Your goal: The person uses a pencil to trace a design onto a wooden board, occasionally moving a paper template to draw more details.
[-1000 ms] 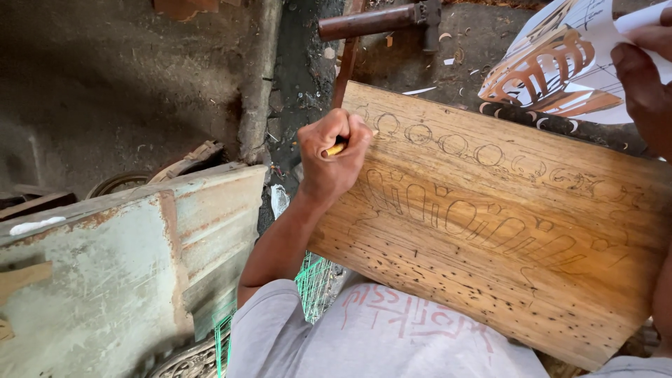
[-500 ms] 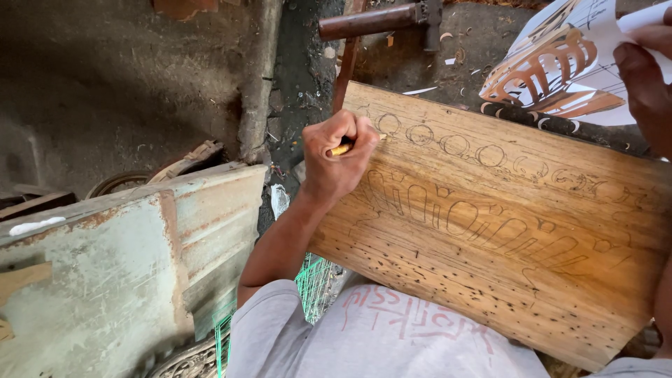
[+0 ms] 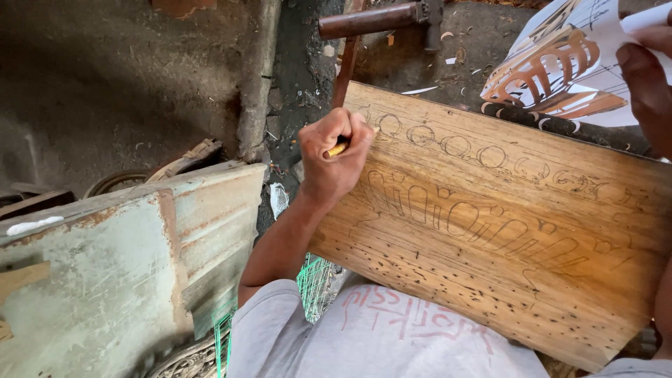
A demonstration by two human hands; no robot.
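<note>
1 wooden board (image 3: 504, 231), propped across the person's lap, bears 1 row of about 6 pencilled circles above arched outlines. The left hand (image 3: 334, 157), fingers curled tight, pinches 1 yellow pencil (image 3: 339, 148) at the board's upper-left edge. The right hand (image 3: 647, 84) grips 1 printed pattern sheet (image 3: 560, 66). 1 rusty hammer (image 3: 381, 21) lies beyond.

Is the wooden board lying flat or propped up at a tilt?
Cannot tell for certain. The wooden board rests against the person's lap, its near edge over the grey shirt; the head view looks straight down, so its slope does not show.
</note>
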